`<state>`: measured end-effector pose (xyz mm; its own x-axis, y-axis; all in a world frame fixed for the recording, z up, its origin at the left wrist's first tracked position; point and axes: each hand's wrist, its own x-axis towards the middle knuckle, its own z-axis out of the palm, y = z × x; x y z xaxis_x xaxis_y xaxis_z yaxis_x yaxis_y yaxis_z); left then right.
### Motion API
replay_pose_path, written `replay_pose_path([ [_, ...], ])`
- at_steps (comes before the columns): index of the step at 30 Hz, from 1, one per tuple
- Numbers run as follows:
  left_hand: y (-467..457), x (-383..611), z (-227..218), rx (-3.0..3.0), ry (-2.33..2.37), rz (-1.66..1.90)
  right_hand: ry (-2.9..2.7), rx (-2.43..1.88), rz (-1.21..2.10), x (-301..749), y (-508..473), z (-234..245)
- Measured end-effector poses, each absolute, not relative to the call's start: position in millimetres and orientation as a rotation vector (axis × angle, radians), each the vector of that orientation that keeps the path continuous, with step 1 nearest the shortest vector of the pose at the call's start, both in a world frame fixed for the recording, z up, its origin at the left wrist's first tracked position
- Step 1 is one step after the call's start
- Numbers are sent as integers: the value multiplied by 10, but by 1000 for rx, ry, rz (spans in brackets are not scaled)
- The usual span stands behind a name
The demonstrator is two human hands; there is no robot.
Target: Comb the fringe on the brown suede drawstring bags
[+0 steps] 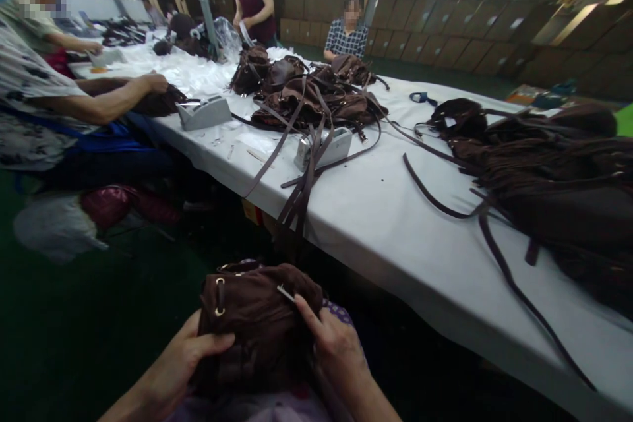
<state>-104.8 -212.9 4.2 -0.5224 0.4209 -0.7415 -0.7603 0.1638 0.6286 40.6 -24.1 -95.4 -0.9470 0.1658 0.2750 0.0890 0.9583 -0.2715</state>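
Observation:
A dark brown suede bag with metal eyelets rests on my lap, below the table's edge. My left hand grips its left side, thumb pressed across the front. My right hand holds the right side, with the index finger stretched up to a small silvery metal piece at the bag's top edge.
A long white table runs from far left to near right, piled with brown bags, loose straps and two grey tape dispensers. A seated person's arm reaches over it at left; two more people stand beyond. Cardboard boxes line the back wall.

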Motion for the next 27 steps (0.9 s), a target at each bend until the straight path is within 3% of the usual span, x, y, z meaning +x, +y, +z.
replay_pose_path([
  [5,-2141,-1085,104,-481,1618,1605,-2858,-694,93,968,467,-1495],
  [8,-2112,-1167,227,-451,1594,1593,-2736,-1076,71,1287,745,-1476],
  [13,-1955,-1093,218,-187,1389,1520,-2579,-654,518,909,125,-766],
  [15,-1898,-1044,175,-88,1387,1500,-2607,-132,669,555,-291,-469],
  [17,-1882,-1032,161,-31,1433,1507,-2646,86,641,291,-555,-313],
  [20,-1937,-1073,183,-132,1462,1535,-2731,34,503,236,-515,-428],
  [27,-2004,-1023,134,-334,1435,1569,-2779,-202,295,843,194,-1176],
])
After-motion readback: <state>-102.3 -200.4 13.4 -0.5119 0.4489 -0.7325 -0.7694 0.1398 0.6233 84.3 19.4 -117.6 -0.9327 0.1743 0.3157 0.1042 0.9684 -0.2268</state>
